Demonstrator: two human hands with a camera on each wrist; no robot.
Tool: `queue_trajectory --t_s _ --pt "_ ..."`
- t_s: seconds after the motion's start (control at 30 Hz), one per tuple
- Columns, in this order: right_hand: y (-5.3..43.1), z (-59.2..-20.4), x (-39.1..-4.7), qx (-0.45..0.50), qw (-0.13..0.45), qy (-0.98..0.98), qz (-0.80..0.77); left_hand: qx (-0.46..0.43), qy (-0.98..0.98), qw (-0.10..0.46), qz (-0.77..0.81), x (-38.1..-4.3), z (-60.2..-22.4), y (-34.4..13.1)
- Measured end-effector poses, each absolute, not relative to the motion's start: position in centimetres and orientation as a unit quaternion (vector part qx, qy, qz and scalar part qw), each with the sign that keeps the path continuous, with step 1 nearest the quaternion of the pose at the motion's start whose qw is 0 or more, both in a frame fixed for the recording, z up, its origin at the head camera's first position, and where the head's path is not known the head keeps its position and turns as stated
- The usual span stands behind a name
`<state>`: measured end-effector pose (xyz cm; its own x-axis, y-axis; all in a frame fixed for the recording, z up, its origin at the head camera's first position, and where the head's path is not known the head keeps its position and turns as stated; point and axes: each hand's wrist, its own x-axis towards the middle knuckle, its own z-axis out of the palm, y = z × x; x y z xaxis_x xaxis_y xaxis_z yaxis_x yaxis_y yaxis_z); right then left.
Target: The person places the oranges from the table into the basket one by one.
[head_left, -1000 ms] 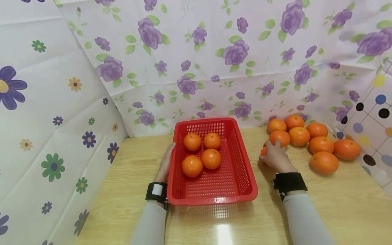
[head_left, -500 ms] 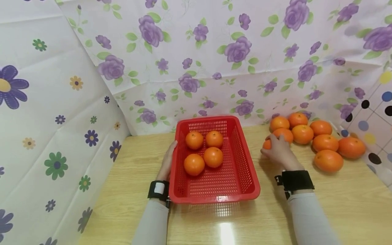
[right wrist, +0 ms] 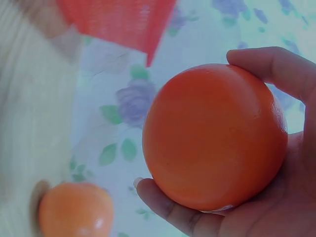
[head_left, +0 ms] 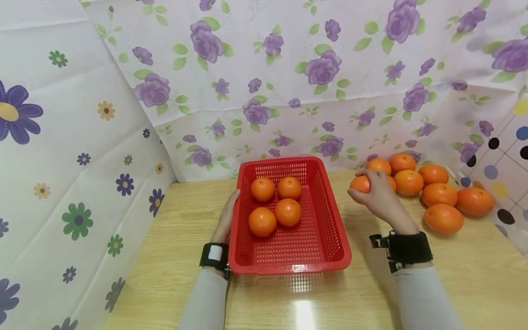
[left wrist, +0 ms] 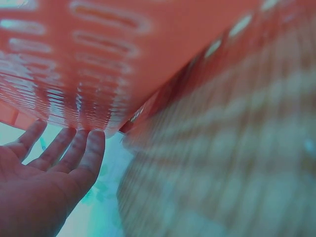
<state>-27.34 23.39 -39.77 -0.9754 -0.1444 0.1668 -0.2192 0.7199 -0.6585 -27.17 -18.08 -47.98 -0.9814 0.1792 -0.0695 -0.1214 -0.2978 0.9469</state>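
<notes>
White cloth printed with daisies fills the left of the frame, beside a wood-grain table. At left of centre we see the left hand, fingers extended against the outer side of a red plastic basket; in the left-wrist view the fingertips meet its slotted wall without curling round it. The basket occupies the centre of the frame, and four oranges sit inside it, mostly toward its upper left. Right of centre we find the right hand, thumb and fingers curved firmly round a held orange; the right-wrist view confirms the grip. Against half a second earlier, we note one change: this fruit sits higher in the frame and appears raised off the table, while the basket's count is unaltered. We therefore judge the work in hand to stand at four fruits contained, one carried and the remainder on the wood. Beyond the hand we count eight loose oranges, clustered at right, one partly hidden behind the knuckles. Dotted cloth closes the right edge.
</notes>
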Motion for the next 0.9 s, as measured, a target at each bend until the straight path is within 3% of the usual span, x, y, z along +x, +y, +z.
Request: queue_trajectory --t_s 0.43,0.9 --pt "21.9 -36.9 -24.9 0.144 0.088 -0.915 0.367 0.031 0.578 0.114 0.807 -27.0 -47.7 -18.2" --pt "17.9 -34.2 -24.4 0.200 0.034 -0.916 0.347 0.038 0.568 0.101 0.816 -27.5 -48.4 -18.1"
